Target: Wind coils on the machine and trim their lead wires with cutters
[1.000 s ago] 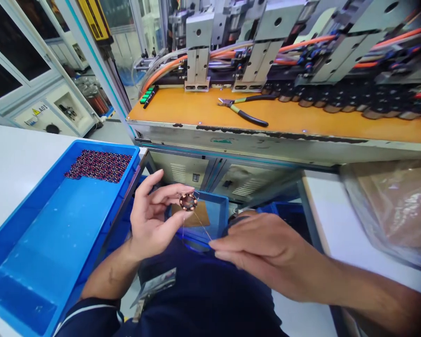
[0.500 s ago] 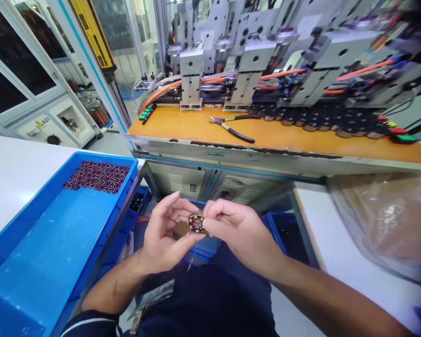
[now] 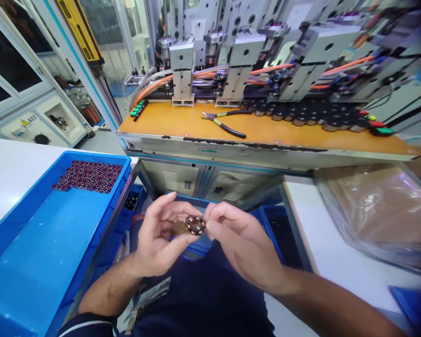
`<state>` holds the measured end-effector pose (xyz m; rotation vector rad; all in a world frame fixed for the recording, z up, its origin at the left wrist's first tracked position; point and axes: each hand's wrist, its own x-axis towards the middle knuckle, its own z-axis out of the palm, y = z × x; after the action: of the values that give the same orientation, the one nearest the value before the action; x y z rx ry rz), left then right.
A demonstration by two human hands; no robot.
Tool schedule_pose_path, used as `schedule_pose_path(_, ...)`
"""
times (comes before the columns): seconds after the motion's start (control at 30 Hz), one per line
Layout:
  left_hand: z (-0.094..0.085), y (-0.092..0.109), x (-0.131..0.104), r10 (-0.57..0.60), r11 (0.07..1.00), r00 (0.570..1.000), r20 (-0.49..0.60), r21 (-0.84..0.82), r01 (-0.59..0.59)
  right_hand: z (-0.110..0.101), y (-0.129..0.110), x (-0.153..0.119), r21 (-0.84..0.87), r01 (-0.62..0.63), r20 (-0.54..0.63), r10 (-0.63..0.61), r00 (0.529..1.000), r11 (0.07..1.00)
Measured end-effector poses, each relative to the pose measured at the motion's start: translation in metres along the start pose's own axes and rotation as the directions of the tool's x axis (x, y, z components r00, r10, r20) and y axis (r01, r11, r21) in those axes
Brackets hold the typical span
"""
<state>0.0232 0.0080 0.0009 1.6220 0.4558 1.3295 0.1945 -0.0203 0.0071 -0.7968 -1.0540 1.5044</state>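
A small ring-shaped motor stator [image 3: 191,229] with copper windings around its inside is held up in front of my body, its open face towards me. My left hand [image 3: 158,241] grips it from the left between thumb and fingers. On the stator's right side, my right hand [image 3: 243,241] has thumb and forefinger pinched together at a thin wire [image 3: 202,216] by the rim. The fingertips partly hide the wire's end.
At left stands a blue tray [image 3: 52,243] with many small wound parts [image 3: 89,176] at its far end. Cutting pliers [image 3: 226,122] and marker pens [image 3: 139,110] lie on the orange machine ledge [image 3: 182,122]. A plastic-wrapped package [image 3: 375,210] is at right.
The stator now faces me more squarely, and my right fingertips have drawn slightly away from its rim, with the wire showing between. The camera view has shifted a little.
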Motion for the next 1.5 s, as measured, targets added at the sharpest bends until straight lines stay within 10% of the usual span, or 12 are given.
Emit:
schedule_pose_path(0.2,-0.004,0.004,0.002,-0.214,0.954,0.977,0.018,-0.209,0.213,-0.007,-0.001,-0.007,-0.065,0.018,0.084,-0.013,0.996,0.998)
schedule_pose_path(0.5,-0.002,0.003,0.001,-0.288,0.941,0.953,0.092,-0.161,0.299,-0.003,-0.029,0.003,-0.396,-0.039,0.055,0.066,0.996,0.917)
schedule_pose_path(1.03,-0.005,0.008,0.001,-0.387,0.893,0.920,0.065,-0.223,0.391,-0.020,-0.041,0.007,-0.426,-0.192,0.168,0.286,0.944,0.884)
schedule_pose_path(1.27,-0.008,0.014,0.005,-0.525,0.757,0.820,0.229,-0.316,0.572,-0.031,-0.062,0.031,-0.561,0.056,0.301,0.140,0.943,0.826)
schedule_pose_path(1.5,-0.008,0.012,-0.002,-0.595,0.672,0.748,0.294,-0.329,0.663,-0.013,-0.051,0.052,-0.436,0.146,0.532,0.123,0.838,0.888)
